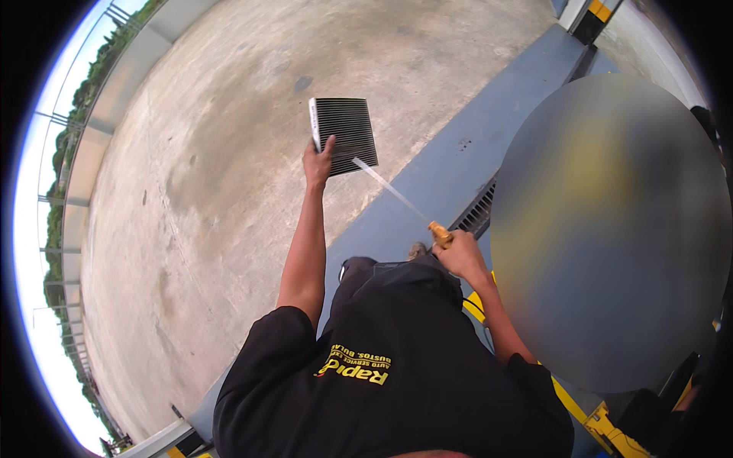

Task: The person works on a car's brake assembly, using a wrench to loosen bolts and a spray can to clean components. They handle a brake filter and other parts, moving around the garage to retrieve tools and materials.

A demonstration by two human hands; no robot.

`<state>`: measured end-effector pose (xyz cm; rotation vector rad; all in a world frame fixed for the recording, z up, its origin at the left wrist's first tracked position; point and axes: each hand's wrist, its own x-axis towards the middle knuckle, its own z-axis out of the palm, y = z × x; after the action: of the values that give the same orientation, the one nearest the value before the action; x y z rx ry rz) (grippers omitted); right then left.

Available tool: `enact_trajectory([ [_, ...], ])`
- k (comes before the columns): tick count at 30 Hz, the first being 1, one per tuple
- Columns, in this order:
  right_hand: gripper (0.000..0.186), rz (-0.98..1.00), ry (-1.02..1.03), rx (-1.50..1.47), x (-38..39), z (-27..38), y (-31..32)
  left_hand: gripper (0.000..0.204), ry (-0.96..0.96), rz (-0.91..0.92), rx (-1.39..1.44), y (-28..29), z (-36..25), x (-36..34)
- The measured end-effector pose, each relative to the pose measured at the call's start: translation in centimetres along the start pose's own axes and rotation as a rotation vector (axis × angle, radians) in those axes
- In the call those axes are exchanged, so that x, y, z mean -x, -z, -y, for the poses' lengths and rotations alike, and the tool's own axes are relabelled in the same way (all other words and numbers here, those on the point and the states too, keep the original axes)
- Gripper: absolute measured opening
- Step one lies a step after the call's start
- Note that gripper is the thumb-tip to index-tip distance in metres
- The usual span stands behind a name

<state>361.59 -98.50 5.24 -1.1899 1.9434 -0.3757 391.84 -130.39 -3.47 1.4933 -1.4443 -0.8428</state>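
Note:
My left hand (318, 163) grips a pleated air filter (345, 126) by its lower left edge, thumb across the front. The filter is a dark, nearly square panel with a white side frame, held out ahead of me above the floor. In my right hand (461, 255) is what looks like an air blow gun (440, 233), with an orange body and a long pale nozzle (391, 189). The nozzle points up and left, its tip appearing over the filter's lower edge. Whether the tip touches the pleats I cannot tell.
Stained concrete floor (237, 130) spreads ahead and left, meeting a blue-grey painted strip (427, 175). A dark slotted drain grate (479, 210) lies beyond my right hand. Yellow metal equipment (603, 427) stands at lower right. A large blurred patch hides much of the right side.

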Motion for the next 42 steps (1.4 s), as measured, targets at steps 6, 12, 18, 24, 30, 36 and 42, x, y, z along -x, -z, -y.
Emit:
enact_trajectory([
  [6, 0.042, 0.023, 0.016, 0.08, -4.2, 3.5, 0.2, 0.048, 0.054, 0.009, 0.013, -0.7, 4.0, -2.9],
  [12, 0.042, 0.036, -0.019, 0.164, -22.0, 10.6, 6.5, 0.051, 0.008, 0.162, -0.075, -8.2, 3.5, -19.6],
  [18, 0.044, 0.122, -0.137, 0.161, -31.7, 17.8, 10.6, 0.05, 0.082, 0.351, 0.055, -11.8, 5.7, -31.4],
  [24, 0.049, 0.051, -0.17, 0.139, -39.7, 19.9, 15.9, 0.051, 0.127, 0.399, 0.141, -18.5, 3.6, -42.3],
  [30, 0.044, 0.007, -0.294, 0.016, -47.9, 17.6, 22.9, 0.049, -0.063, 0.497, 0.082, -29.9, -0.4, -50.9],
  [36, 0.038, -0.174, -0.31, -0.037, -54.2, 9.8, 29.4, 0.055, -0.24, 0.465, 0.022, -45.6, -6.4, -55.6],
  [42, 0.031, -0.108, -0.35, -0.138, -57.2, 4.5, 40.4, 0.057, -0.388, 0.597, -0.069, -60.4, -12.0, -58.2],
])
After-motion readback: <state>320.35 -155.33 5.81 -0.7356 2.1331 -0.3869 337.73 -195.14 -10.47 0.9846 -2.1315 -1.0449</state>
